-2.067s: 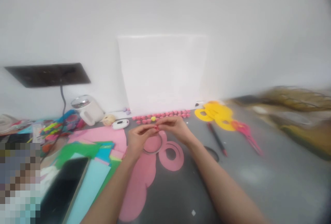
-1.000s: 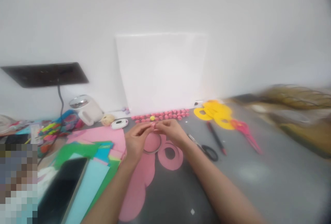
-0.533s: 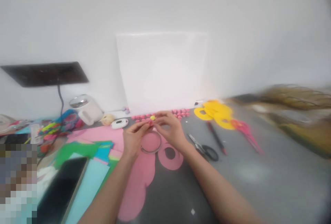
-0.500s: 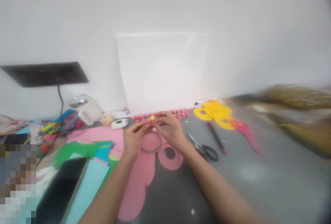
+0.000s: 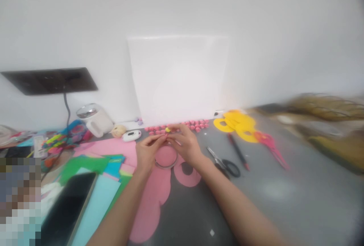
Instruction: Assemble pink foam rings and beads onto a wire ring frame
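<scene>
My left hand (image 5: 148, 151) and my right hand (image 5: 184, 143) meet fingertip to fingertip over the grey table, pinching a tiny pink piece (image 5: 165, 135) between them. It is too small and blurred to tell its exact shape. Just beyond the fingers lies a row of small pink rolled pieces (image 5: 193, 126) with one yellow piece (image 5: 168, 129) among them. Under the hands sit a round tape ring (image 5: 166, 161) and a pink cut-out sheet (image 5: 150, 196) with a pink paper ring (image 5: 188, 171).
Black-handled scissors (image 5: 224, 162), a dark pen (image 5: 238, 152), yellow paper rings (image 5: 237, 124) and pink scissors (image 5: 271, 148) lie right of the hands. Coloured paper sheets (image 5: 109, 166), a black phone (image 5: 69, 206) and a white cup (image 5: 95, 120) are left. A white board (image 5: 178, 79) leans on the wall.
Both hands shifted slightly away from me toward the row of pink pieces, still joined at the fingertips. The black scissors came into view as my right arm moved.
</scene>
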Tool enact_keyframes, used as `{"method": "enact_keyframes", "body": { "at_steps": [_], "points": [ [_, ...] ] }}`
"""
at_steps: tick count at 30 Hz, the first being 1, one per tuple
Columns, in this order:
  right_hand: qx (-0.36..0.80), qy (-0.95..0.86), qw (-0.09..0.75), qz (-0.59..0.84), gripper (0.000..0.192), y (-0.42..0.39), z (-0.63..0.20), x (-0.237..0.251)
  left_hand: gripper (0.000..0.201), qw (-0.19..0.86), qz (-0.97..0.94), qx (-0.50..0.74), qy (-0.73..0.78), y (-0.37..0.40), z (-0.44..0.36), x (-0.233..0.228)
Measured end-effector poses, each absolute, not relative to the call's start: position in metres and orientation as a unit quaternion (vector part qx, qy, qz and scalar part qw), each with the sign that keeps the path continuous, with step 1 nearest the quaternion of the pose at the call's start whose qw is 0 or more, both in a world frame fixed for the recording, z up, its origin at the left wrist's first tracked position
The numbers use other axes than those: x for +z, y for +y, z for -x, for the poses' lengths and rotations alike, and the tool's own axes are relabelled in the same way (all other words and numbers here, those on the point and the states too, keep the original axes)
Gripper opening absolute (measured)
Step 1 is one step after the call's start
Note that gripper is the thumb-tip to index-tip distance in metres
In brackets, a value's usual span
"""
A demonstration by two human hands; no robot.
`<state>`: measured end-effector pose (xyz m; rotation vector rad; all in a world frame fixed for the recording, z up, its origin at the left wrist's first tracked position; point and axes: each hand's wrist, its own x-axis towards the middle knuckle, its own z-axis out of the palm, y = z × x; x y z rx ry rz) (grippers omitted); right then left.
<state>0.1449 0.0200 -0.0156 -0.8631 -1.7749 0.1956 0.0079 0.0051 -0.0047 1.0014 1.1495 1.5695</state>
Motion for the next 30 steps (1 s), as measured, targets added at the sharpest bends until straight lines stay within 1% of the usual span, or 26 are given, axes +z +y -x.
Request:
{"method": "enact_keyframes", "body": {
  "at_steps": [2,6,8,11,13,18,20,24,28,30],
  "points": [
    [0.128,-0.737,0.557,0.362,0.014,0.019,-0.143,-0.014,0.023,0.446,-0.417,0.634,0.474,0.005,-0.008,-0.007],
    [0.257,-0.685,0.572,0.371,0.011,0.014,-0.14,-0.008,0.022,0.397,-0.449,0.637,0.484,0.004,-0.009,-0.007],
    [0.323,-0.651,0.569,0.385,0.01,0.013,-0.139,-0.004,0.02,0.379,-0.457,0.651,0.474,0.003,-0.01,-0.005],
    [0.399,-0.618,0.551,0.394,0.012,0.012,-0.141,-0.001,0.017,0.379,-0.454,0.666,0.455,0.002,-0.011,-0.003],
    [0.408,-0.617,0.546,0.393,0.014,0.013,-0.143,0.0,0.018,0.39,-0.456,0.66,0.453,0.002,-0.011,-0.004],
    [0.323,-0.662,0.549,0.396,0.013,0.015,-0.147,0.001,0.02,0.391,-0.473,0.639,0.464,0.004,-0.01,-0.008],
    [0.339,-0.664,0.542,0.388,0.013,0.014,-0.147,0.002,0.019,0.379,-0.476,0.641,0.468,0.004,-0.01,-0.007],
    [0.407,-0.625,0.534,0.398,0.014,0.011,-0.146,0.006,0.019,0.354,-0.483,0.645,0.475,0.002,-0.012,-0.006],
    [0.433,-0.601,0.536,0.404,0.018,0.01,-0.145,0.008,0.025,0.373,-0.484,0.64,0.465,0.001,-0.014,-0.006],
    [0.44,-0.592,0.542,0.403,0.018,0.01,-0.145,0.008,0.025,0.369,-0.491,0.638,0.464,0.001,-0.014,-0.007]
  ]
}}
